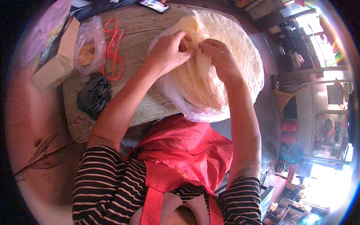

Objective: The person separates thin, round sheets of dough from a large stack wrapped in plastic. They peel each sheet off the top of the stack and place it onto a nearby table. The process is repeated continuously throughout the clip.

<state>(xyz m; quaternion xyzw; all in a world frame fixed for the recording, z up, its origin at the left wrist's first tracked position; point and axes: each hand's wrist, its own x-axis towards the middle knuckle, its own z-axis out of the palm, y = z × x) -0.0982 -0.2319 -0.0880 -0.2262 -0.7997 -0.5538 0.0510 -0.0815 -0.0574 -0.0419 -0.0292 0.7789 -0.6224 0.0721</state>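
Observation:
A large clear plastic bag point(194, 112) lies at the edge of a wooden table, with a stack of big, thin, pale flatbread-like sheets point(233, 36) inside. My left hand point(174, 50) grips the gathered plastic near the top of the stack, thumb and fingers bent around it. Close beside it, on the right, my right hand point(216, 53) pinches the same gathered part. Both hands rest over the sheets, their fingertips a short way apart. Whether a knot is in the plastic cannot be told, as the fingers partly hide it.
On the wooden table point(135, 31) lie a red cord point(112, 50), a dark crumpled cloth or bag point(94, 95), a small clear bag with a round brown item point(87, 53) and, at the far edge, a phone point(154, 5). A cardboard box point(66, 45) stands at the left.

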